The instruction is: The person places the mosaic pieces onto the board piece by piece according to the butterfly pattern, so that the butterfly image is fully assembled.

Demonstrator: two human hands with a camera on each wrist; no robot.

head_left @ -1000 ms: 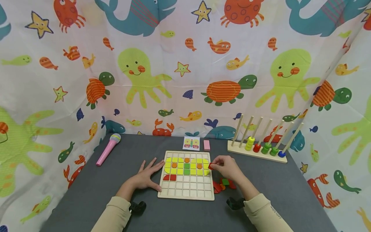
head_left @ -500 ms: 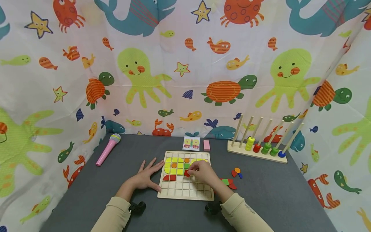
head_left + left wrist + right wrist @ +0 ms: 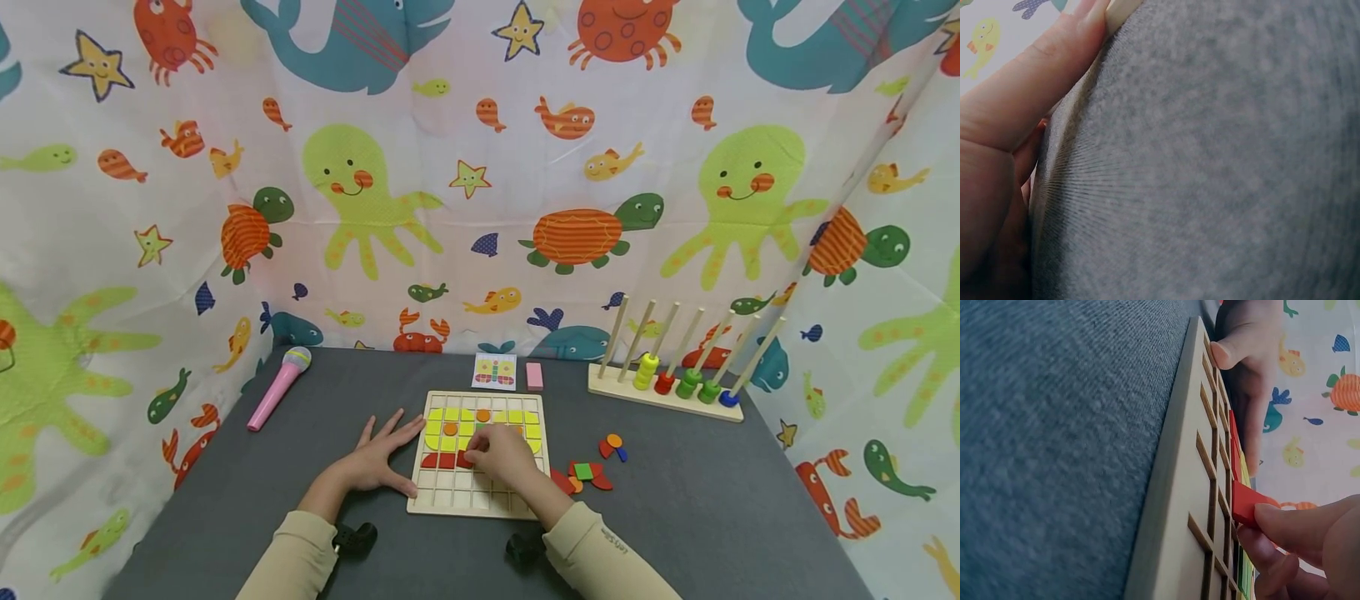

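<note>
A wooden grid board lies on the dark tabletop, its upper rows filled with yellow, orange and green tiles. Two red tiles sit at the left of the row below. My right hand pinches a red tile between thumb and fingers, at the slot just right of those two; the right wrist view shows it tilted at the grid. With fingers spread, my left hand rests along the board's left edge, thumb at the lower left corner. In the left wrist view only the thumb and part of the fingers show.
Loose red, green and orange tiles lie right of the board, with a smaller group behind. A pattern card and a pink block lie beyond it. A toy microphone is left, a peg stacker right.
My right hand has carried the red tile from the board's right edge leftward onto the grid, to beside the two red tiles. My left hand stays in place.
</note>
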